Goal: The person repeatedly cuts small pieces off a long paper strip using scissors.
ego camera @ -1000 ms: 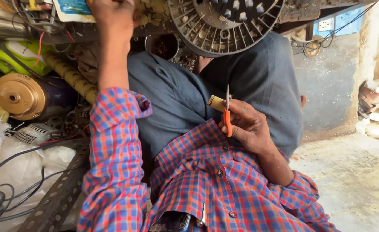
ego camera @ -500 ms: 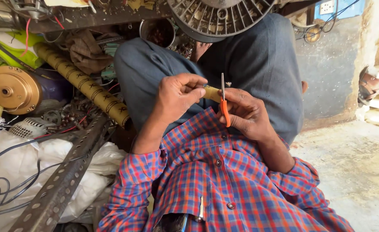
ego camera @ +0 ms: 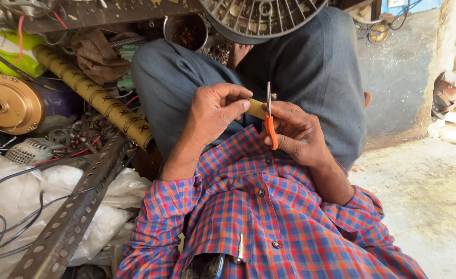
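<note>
Head view, looking down on a seated person's lap and both hands.

Left hand (ego camera: 215, 111): fingers curled shut, thumb and forefinger pinching one end of a small yellowish tube piece (ego camera: 256, 108). Right hand (ego camera: 296, 132): closed around the other end of the same piece and around orange-handled scissors (ego camera: 270, 120), blades pointing straight up. The tube piece sits between the two hands, above the grey trousers (ego camera: 310, 72) and just past the hem of the checked shirt (ego camera: 269, 222).

Edges and open room: bare concrete floor (ego camera: 424, 191) lies to the right, beside the grey-blue wall base (ego camera: 398, 77); this is the only open ground. Directly ahead, a round ribbed fan grille (ego camera: 261, 18) overhangs the knees, close above the scissor tips. A bare foot (ego camera: 237, 53) shows beneath it.

Left side, crowded: a long yellow patterned tube (ego camera: 96, 98) runs diagonally toward the left knee; a perforated steel angle bar (ego camera: 75, 212) slants below it, near the left forearm. Brass-coloured motor housing (ego camera: 11, 106), white sacks (ego camera: 52, 206), black cables (ego camera: 11, 227), a brown rag (ego camera: 96, 54), a metal tin (ego camera: 185, 32) of small dark parts, a lime-green casing (ego camera: 8, 54). A slotted metal rail (ego camera: 109, 11) crosses the top.

Shirt pocket: a dark object (ego camera: 204, 266) and a metal clip (ego camera: 241, 248).
</note>
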